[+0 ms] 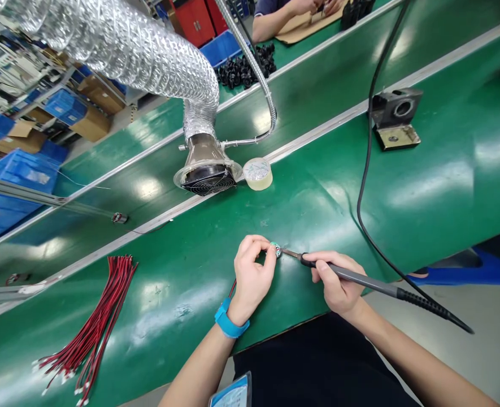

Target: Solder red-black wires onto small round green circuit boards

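Observation:
Low over the green bench top, my right hand [338,280] is closed round the grey handle of a soldering iron [360,278]. Its tip points left and meets, or nearly meets, a small round green circuit board [277,250]. My left hand [256,271] pinches that board between thumb and fingertips. A red wire [233,288] shows beside the left wrist, partly hidden by the hand; it seems to run to the board. On the left wrist sits a blue wrist strap [229,321]. Fine detail on the board is too small to make out.
A bundle of red and black wires [105,316] with white connectors lies left. A fume extractor hood [209,169] stands ahead, beside a tape roll [258,173]. The iron's stand [396,118] is at right, with the black cable [362,209] nearer. Another person's arm [275,22] is across the bench.

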`<state>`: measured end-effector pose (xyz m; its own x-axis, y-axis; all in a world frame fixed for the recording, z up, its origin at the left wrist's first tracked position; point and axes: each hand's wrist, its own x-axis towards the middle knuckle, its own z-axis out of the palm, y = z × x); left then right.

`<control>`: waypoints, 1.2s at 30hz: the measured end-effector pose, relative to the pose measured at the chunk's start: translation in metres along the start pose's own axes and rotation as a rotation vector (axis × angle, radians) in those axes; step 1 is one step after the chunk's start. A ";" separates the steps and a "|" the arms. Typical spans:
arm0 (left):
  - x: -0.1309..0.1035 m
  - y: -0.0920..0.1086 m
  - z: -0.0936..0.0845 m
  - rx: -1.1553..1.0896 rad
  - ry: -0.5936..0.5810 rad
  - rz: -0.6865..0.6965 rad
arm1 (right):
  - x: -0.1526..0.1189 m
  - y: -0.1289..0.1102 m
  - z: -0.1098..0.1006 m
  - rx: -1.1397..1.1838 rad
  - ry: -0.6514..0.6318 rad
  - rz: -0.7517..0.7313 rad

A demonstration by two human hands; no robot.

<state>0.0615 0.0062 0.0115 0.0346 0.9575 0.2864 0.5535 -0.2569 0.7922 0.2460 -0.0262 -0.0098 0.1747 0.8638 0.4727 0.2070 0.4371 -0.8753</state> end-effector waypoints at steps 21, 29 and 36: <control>0.000 0.000 0.001 0.053 0.007 0.019 | -0.006 0.004 0.000 0.050 0.085 0.056; 0.000 0.000 0.000 0.060 0.016 0.023 | 0.001 0.000 0.001 0.040 0.011 0.047; -0.002 0.000 0.003 0.095 0.038 0.049 | 0.002 0.002 0.002 0.049 -0.017 0.052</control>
<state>0.0635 0.0051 0.0096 0.0334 0.9380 0.3451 0.6282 -0.2883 0.7227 0.2449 -0.0230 -0.0109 0.1679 0.8896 0.4247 0.1501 0.4028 -0.9029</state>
